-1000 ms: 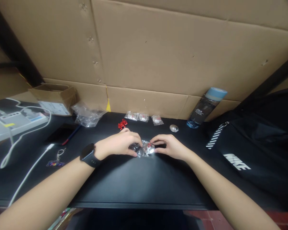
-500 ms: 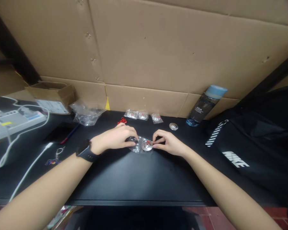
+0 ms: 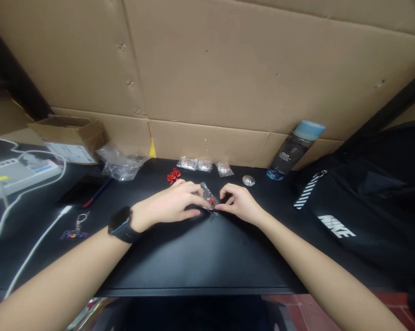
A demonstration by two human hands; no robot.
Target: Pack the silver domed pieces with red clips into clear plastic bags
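A small clear plastic packet (image 3: 206, 189) with something red in it lies between my hands over the black table. My left hand (image 3: 178, 202), with a dark watch on the wrist, reaches over the packet, its fingers closed on the left side and partly covering it. From the right, my right hand (image 3: 241, 204) pinches the packet's edge between thumb and fingertips. The round shiny piece seen in it before is now mostly hidden. Beyond my left hand lies a bunch of red knotted cord (image 3: 174, 175). An unwrapped round shiny piece (image 3: 248, 180) sits behind my right hand.
Three wrapped round pieces (image 3: 204, 165) lie along the cardboard wall (image 3: 235, 82). At right stand a water bottle (image 3: 293, 149) and a black bag (image 3: 362, 207). A cardboard box (image 3: 71, 138), crumpled plastic bag (image 3: 119, 161), power strip (image 3: 24, 174), phone (image 3: 81, 191) and keychain (image 3: 75, 230) are left.
My left hand has moved right, closer to my right hand. The packet has been turned between them, and its round piece has gone from view. More of the red cord shows.
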